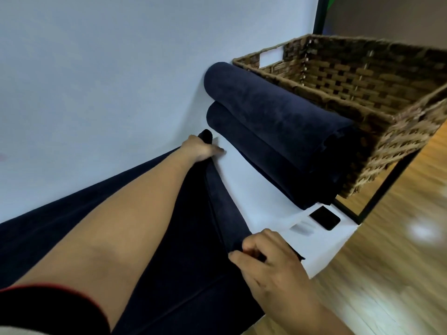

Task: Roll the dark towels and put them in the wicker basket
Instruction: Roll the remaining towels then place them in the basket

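Note:
A dark navy towel point(193, 238) lies spread flat on the white table point(254, 189), its right edge folded over. My left hand point(200, 148) grips the far corner of that edge. My right hand point(266, 259) pinches the near corner of the same edge. Two rolled dark towels point(278, 122) lie stacked on the table, right against the left wall of the wicker basket point(362, 88). The basket stands at the table's right end and what I can see of its inside holds nothing.
A black phone point(325, 217) lies on the table near the front edge, just below the rolled towels. A white wall runs behind the table. Wooden floor point(387, 274) lies to the right, beyond the table's black frame point(384, 189).

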{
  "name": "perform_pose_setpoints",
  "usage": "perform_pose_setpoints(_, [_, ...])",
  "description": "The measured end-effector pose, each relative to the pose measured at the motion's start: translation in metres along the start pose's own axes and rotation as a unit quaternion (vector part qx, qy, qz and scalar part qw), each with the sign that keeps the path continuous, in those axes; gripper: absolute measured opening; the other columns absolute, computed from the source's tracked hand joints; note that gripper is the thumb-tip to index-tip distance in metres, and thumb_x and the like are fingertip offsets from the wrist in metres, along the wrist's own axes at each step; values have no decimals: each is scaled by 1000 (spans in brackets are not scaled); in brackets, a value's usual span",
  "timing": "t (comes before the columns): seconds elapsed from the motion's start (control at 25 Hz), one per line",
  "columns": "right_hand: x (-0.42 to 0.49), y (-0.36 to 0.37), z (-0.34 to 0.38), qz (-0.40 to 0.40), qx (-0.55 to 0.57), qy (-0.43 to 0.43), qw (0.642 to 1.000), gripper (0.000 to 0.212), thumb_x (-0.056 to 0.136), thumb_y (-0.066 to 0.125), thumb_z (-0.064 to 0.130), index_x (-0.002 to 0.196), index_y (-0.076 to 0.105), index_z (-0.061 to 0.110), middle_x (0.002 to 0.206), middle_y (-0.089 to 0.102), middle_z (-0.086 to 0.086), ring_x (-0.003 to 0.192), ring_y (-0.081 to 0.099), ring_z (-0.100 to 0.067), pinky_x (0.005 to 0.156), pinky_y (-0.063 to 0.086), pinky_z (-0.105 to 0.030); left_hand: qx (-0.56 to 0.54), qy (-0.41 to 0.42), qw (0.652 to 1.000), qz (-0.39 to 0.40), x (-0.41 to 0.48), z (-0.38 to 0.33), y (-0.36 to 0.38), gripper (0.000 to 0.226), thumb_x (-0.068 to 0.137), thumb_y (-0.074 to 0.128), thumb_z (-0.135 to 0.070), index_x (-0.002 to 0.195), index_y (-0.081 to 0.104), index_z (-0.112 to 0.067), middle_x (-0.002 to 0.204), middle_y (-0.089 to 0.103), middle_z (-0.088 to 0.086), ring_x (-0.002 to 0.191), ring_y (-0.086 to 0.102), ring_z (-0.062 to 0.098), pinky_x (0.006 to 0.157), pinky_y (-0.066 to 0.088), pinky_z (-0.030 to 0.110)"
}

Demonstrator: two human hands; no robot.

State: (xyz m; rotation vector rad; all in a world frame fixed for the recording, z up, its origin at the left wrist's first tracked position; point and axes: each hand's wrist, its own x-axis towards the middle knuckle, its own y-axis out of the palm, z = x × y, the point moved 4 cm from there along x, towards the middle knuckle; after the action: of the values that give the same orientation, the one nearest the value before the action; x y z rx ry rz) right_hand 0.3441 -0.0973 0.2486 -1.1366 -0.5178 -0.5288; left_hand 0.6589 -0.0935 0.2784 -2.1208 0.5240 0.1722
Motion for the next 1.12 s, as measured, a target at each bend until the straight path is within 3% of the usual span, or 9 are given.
perform_pose_setpoints(0.08, [1,0,-2,15,9,-1,1000,28,68,70,2,90,73,20,79,55,3,68,53,-18,59,35,-19,27,2,999,-28,4,-3,0,56,90,59,-42,131,47,-5,119,57,10,101,60,27,84,52,34])
perform_pose_setpoints(0.2, [3,-10,-10,-18,84,96,992,27,78,63,5,93,72,26,83,57,9,67,55,-7,62,36,-9,-183,-32,982,-20,16,5,-13,28,96,45,-29,105,58,-6,103,62,11,82,63,25,63,52,29])
perform_pose_setpoints(0.36, [-5,-15,-43,-100,305,413,852,36,80,78,7,82,76,42,61,58,9,52,51,-8,53,42,-12,-363,-33,931,-3,29,26,-22,10,90,54,0,87,60,-6,95,66,12,74,65,22,58,56,31])
perform_pose_setpoints(0.44, [-7,-9,-47,-96,298,456,833,40,81,77,7,81,76,46,59,55,4,50,46,-7,51,41,-13,-338,-22,940,-34,40,32,-23,5,90,58,2,90,62,-1,99,67,17,75,67,25,61,59,35])
perform_pose_setpoints(0.64, [1,-10,-26,-51,67,213,973,22,87,65,5,94,80,19,76,51,7,56,46,-8,50,34,-9,-214,42,974,-65,57,19,-25,10,92,61,-9,99,65,-3,102,64,15,80,65,27,51,57,32])
perform_pose_setpoints(0.72, [2,-8,-26,-11,-10,116,993,30,98,51,21,91,79,12,78,49,3,56,40,-7,47,32,-16,-162,86,981,-70,65,22,-27,11,93,63,-14,101,68,-8,106,66,13,88,66,28,62,60,33])
perform_pose_setpoints(0.88, [4,-3,-15,40,-110,-9,993,7,83,69,0,84,71,7,79,46,0,67,43,-17,56,30,-25,47,215,969,-114,69,27,-34,17,90,67,-14,106,73,-11,107,69,10,102,64,26,93,47,26])
perform_pose_setpoints(1.0, [2,-1,-16,36,-80,9,996,24,77,65,-7,88,76,11,82,51,4,73,48,-15,57,38,-23,188,317,916,-162,58,22,-38,12,88,65,-11,99,62,-11,102,63,10,94,58,30,78,51,40])
perform_pose_setpoints(1.12, [0,-1,-11,48,18,109,993,30,80,53,10,92,79,20,84,55,14,80,50,-5,61,41,-14,326,534,763,-161,47,11,-35,21,78,65,3,97,61,-4,92,59,15,87,54,35,62,47,41])
